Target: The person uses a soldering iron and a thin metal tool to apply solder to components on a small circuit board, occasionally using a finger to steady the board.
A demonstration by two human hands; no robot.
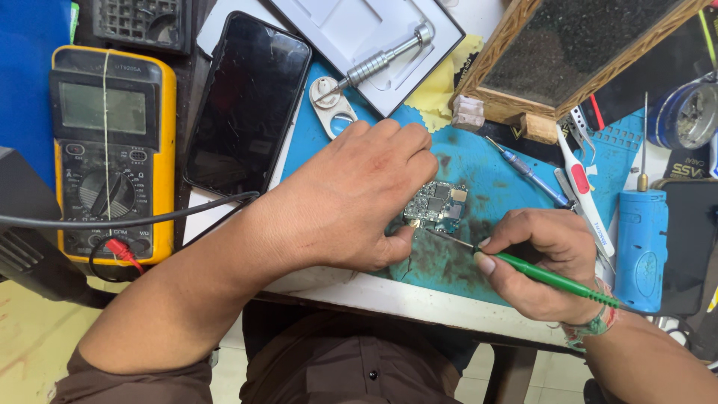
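Bench: I see a white worktop edge [419, 299] running just below the hands, with a stained blue mat [479, 168] spread over it under and beyond them.
Floor: pale tiles [34, 329] show below the left forearm, worn and marked with reddish smears.
Beyond the hands: a wood-framed dark panel [576, 52] leans at the far right; a white tray [359, 30] lies straight ahead.
Far left: a blue surface [22, 67] fills the corner.
Light: even and bright, with soft shadows.
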